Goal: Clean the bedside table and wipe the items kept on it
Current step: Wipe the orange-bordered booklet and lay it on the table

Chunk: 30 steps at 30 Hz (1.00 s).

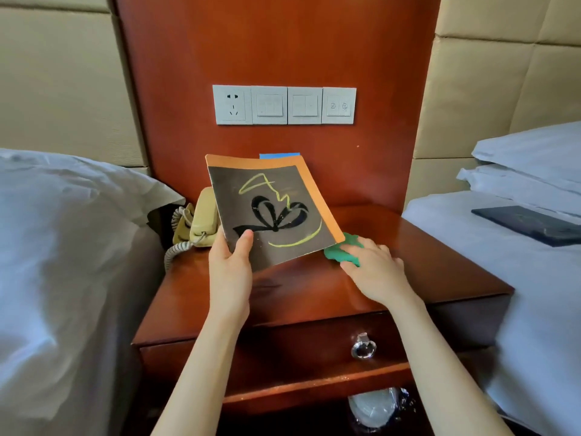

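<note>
The left hand (231, 262) grips the tilted booklet (270, 212) at its lower corner, raised above the tabletop (408, 265). At 3 o'clock, the right hand's (375, 272) straight fingers press a green cloth (338, 251). Telephone (201, 221) at 10 o'clock.

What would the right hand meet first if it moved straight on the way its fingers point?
Probably the lifted booklet: the right hand, on the green cloth, points up-left toward its lower corner. Depth is unclear; it may pass beneath.

Glossy wooden bedside table (408, 272); matt paper booklet (270, 212); soft green cloth (338, 251).
</note>
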Each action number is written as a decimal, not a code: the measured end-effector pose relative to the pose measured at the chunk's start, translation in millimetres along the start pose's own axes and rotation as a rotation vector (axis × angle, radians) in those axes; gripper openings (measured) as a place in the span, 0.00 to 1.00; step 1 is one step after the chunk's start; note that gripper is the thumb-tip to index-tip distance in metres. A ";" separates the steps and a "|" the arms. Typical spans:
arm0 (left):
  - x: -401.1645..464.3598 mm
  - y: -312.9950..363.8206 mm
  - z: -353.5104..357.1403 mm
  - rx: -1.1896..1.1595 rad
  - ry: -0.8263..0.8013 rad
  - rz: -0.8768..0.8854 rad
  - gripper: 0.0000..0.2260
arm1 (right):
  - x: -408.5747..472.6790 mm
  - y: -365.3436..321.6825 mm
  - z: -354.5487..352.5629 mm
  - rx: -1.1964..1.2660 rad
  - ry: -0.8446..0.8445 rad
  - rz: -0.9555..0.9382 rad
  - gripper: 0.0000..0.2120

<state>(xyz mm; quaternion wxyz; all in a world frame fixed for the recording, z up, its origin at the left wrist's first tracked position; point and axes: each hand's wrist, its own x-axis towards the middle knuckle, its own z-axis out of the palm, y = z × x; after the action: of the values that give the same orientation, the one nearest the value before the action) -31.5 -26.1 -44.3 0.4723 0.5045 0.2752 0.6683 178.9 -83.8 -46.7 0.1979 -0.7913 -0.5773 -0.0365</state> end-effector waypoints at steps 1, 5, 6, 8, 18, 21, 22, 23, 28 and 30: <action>0.3 0.8 -2.2 -0.023 0.000 -0.017 0.14 | -3.0 -0.9 0.5 -0.016 0.046 -0.017 0.18; -1.0 7.7 -4.7 -0.085 0.023 -0.029 0.15 | -11.1 -5.5 -5.1 0.008 0.159 -0.033 0.13; -1.3 8.7 -4.9 -0.098 0.031 -0.027 0.15 | -12.1 -5.2 -8.0 0.062 0.161 -0.014 0.13; -1.5 9.5 -4.6 -0.126 0.041 -0.025 0.14 | -14.8 -2.9 -14.6 0.290 0.278 0.051 0.11; -21.4 11.4 34.8 -0.221 -0.073 -0.090 0.16 | -44.5 -58.2 -36.2 0.529 0.627 -0.416 0.19; -27.1 9.5 42.5 -0.248 -0.102 -0.040 0.16 | -53.2 -79.1 -10.8 0.243 0.437 -0.595 0.20; -27.0 8.9 41.2 -0.248 -0.092 -0.015 0.16 | -54.8 -81.2 -4.0 0.210 0.393 -0.627 0.21; -26.8 8.3 38.9 -0.255 -0.082 -0.002 0.16 | -54.9 -80.3 0.4 0.194 0.370 -0.651 0.21; -27.5 9.2 36.5 -0.265 -0.066 0.011 0.15 | -44.7 -64.0 2.1 0.172 0.463 -0.668 0.23; -30.0 11.9 38.9 -0.236 -0.061 0.035 0.16 | -41.1 -61.6 2.0 0.217 0.523 -0.642 0.25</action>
<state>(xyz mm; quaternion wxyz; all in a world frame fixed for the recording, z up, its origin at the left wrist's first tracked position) 1.9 -62.4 -33.5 0.5249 0.4701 0.1714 0.6885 107.8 -104.3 -43.6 0.3983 -0.5100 -0.7253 -0.2351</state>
